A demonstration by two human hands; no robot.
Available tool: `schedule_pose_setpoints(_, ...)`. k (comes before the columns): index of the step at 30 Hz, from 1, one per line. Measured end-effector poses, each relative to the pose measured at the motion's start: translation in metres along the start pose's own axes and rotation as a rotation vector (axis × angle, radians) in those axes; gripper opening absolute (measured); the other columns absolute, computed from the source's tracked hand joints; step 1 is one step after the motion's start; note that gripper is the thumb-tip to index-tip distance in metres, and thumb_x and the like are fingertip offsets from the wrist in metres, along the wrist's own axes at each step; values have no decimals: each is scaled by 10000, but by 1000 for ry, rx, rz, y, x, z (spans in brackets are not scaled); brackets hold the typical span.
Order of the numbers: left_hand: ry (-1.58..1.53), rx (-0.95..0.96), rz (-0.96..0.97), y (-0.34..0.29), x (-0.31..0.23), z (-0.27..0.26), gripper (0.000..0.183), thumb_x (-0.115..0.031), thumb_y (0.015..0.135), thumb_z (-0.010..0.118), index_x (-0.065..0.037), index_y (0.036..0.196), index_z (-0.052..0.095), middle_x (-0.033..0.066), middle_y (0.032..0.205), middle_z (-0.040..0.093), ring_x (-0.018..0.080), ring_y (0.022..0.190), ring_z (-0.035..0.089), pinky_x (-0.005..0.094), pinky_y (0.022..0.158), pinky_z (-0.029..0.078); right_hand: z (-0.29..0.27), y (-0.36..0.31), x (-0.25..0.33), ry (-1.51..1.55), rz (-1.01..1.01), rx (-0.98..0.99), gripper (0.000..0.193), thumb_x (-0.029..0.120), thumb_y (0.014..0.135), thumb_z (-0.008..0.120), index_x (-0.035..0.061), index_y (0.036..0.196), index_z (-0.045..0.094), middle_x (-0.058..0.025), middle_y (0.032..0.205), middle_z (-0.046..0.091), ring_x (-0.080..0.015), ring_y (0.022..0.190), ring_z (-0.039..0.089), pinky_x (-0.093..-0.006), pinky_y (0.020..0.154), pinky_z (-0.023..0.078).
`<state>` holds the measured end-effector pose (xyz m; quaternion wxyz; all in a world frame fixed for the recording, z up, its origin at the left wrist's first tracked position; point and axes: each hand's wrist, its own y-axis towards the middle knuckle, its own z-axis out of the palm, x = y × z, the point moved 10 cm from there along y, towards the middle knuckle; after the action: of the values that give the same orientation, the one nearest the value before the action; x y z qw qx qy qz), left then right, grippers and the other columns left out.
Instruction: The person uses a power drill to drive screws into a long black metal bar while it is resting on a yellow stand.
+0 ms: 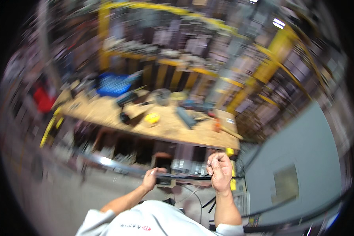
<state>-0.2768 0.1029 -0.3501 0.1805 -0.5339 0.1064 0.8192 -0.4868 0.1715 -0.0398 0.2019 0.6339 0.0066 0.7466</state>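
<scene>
My left hand (149,179) is closed around a long, narrow metal bar (118,165), with the thumb along its top. To the left of that hand the bar looks shiny; towards my right wrist it is dark. Raised in front of the workbench's near right corner, my right hand (220,170) has its fingers curled in. What they hold, if anything, is hidden. The dark end of the bar reaches behind or beside the right wrist; contact cannot be made out. Motion blurs much of the picture.
A wooden workbench (173,131) stands ahead, bearing a blue bin (113,84), a yellow round thing (152,118), a grey block (185,118) and several tools. Bins sit beneath it. A large grey panel (303,153) stands at right. Yellow-framed racks (161,10) rise behind.
</scene>
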Motion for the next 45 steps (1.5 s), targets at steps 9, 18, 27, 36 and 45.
schedule_pose_setpoints(9, -448, -66, 192, -185, -216, -99, 605, -374, 1043, 376, 138, 1033, 697, 242, 1036, 699, 364, 1044, 621, 452, 1009, 457, 284, -122, -352, -71, 1068, 459, 278, 215, 1081, 525, -51, 1122, 594, -188, 1076, 696, -247, 786, 680, -380, 666, 554)
schedule_pose_setpoints(18, -378, -694, 488, -344, -260, -248, 479, -294, 1004, 499, 143, 1007, 694, 269, 889, 696, 314, 799, 645, 376, 728, 534, 507, -135, -218, 15, 717, 916, 97, 120, 1041, 581, 42, 989, 557, -17, 788, 565, -91, 562, 439, -240, 512, 362)
schedule_pose_setpoints(27, 1271, -1017, 661, -223, -403, -372, 318, -118, 947, 632, 45, 1219, 616, 193, 1218, 652, 322, 1141, 626, 439, 1073, 462, 608, -154, -11, 303, -244, 1598, 168, 87, 869, 748, 18, 925, 605, -110, 791, 590, -309, 623, 605, -387, 556, 482)
schedule_pose_setpoints(36, 496, -917, 835, -278, -549, -479, 486, -342, 1079, 337, -55, 724, 503, 103, 691, 559, 250, 684, 513, 405, 697, 449, 614, 20, -231, 143, 108, 949, 479, 138, 910, 723, -79, 1296, 543, -257, 1160, 638, -361, 1027, 650, -410, 950, 529)
schedule_pose_setpoints(45, 1124, -1237, 1152, -436, -774, -480, 406, -299, 1059, 257, -90, 747, 413, 70, 755, 470, 230, 767, 414, 403, 812, 410, 597, -40, -471, -1005, 11, 1246, 602, 232, 942, 678, -69, 1401, 431, -328, 1246, 604, -480, 1151, 591, -515, 988, 492)
